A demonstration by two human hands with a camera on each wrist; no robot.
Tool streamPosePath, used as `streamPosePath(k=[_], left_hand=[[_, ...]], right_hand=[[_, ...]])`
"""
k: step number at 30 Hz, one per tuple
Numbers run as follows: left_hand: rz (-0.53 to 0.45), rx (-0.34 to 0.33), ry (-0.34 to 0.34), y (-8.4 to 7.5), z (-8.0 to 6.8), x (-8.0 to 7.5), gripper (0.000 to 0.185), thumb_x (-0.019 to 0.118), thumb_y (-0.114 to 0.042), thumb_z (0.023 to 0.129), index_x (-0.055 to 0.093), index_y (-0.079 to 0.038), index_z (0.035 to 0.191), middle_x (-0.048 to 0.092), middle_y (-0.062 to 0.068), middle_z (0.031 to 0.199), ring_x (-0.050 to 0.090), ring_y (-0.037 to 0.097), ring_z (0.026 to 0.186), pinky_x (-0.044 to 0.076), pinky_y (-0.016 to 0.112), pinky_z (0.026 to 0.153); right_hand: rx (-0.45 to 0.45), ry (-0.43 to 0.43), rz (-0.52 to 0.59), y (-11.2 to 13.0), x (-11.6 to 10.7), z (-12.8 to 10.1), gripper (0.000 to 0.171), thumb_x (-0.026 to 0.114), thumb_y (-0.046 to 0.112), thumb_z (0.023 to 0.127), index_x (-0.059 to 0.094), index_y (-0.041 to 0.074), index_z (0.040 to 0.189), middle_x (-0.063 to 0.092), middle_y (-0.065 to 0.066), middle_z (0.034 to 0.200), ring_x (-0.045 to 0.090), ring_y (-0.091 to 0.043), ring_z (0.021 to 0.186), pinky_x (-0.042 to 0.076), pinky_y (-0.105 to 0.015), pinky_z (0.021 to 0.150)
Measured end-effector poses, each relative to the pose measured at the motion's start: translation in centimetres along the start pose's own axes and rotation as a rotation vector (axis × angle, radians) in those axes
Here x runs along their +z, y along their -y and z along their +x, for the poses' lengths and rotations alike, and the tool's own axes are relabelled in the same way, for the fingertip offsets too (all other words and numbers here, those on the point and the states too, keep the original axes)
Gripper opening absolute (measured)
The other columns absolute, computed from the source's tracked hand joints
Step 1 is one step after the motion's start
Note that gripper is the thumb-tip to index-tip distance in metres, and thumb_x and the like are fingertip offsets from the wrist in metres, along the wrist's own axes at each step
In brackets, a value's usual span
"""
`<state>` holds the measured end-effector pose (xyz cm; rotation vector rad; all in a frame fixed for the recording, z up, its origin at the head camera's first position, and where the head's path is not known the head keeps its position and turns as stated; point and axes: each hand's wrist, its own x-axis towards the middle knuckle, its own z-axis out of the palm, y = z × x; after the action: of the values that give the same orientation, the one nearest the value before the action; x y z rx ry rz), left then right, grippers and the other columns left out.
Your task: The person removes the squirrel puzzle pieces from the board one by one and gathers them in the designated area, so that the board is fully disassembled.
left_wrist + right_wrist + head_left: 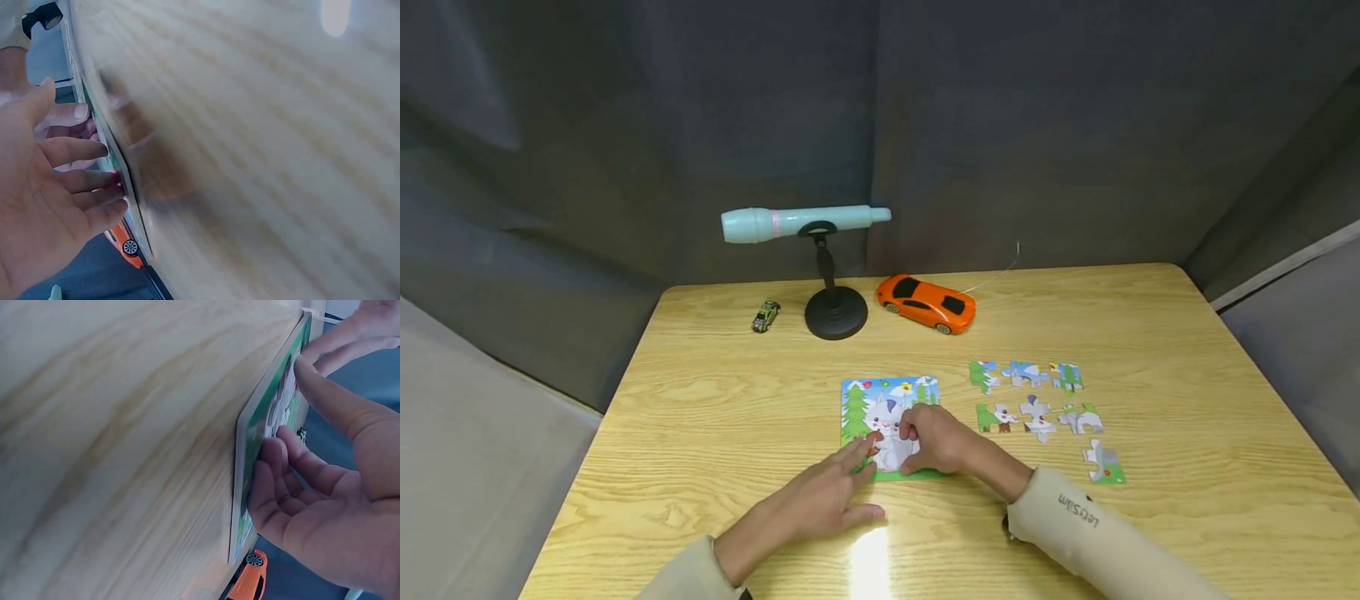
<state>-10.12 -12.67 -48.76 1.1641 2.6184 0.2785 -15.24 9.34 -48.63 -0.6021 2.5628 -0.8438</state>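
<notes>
A square picture puzzle point(856, 408) lies flat on the table, printed with white cartoon animals, fir trees and a blue sky. My left hand point(823, 500) rests at its lower left, fingers stretched out and touching the picture. At the lower right of the puzzle, my right hand point(936, 437) bends its fingers down, thumb and fingertips on either side of a pale grey puzzle piece point(289, 394), pinching it against the board; the hand partly hides it. Loose puzzle pieces lie right of the board, among them a squirrel-face piece point(1037, 418) and a grey-green one point(1103, 463).
Behind the puzzle stand a light-blue microphone point(827, 218) on a black round-based stand point(837, 313), a small green toy car point(766, 317) and an orange toy car point(927, 303). Dark curtain point(1015, 125) closes off the back of the wooden table point(730, 417).
</notes>
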Motion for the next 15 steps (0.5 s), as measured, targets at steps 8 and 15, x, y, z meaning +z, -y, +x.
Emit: streamPosePath(k=[8, 15], left_hand=[[0.056, -0.007, 0.030, -0.35, 0.00, -0.01, 0.069, 0.041, -0.054, 0.096, 0.049, 0.002, 0.135, 0.031, 0.026, 0.149, 0.026, 0.036, 0.143, 0.030, 0.044, 0.114], [0.119, -0.026, 0.049, -0.88, 0.16, -0.02, 0.073, 0.041, -0.058, 0.094, 0.049, 0.001, 0.135, 0.031, 0.024, 0.150, 0.027, 0.036, 0.142, 0.034, 0.046, 0.111]], right_hand=[[0.010, -0.013, -0.028, 0.36, 0.51, 0.00, 0.034, 0.086, 0.011, 0.065, 0.060, 0.004, 0.086, 0.052, -0.003, 0.079, 0.044, -0.015, 0.073, 0.040, -0.027, 0.065], [0.051, 0.002, -0.057, 0.83, 0.52, 0.07, 0.038, 0.087, 0.011, 0.064, 0.059, 0.002, 0.089, 0.057, -0.004, 0.085, 0.049, -0.016, 0.077, 0.046, -0.032, 0.071]])
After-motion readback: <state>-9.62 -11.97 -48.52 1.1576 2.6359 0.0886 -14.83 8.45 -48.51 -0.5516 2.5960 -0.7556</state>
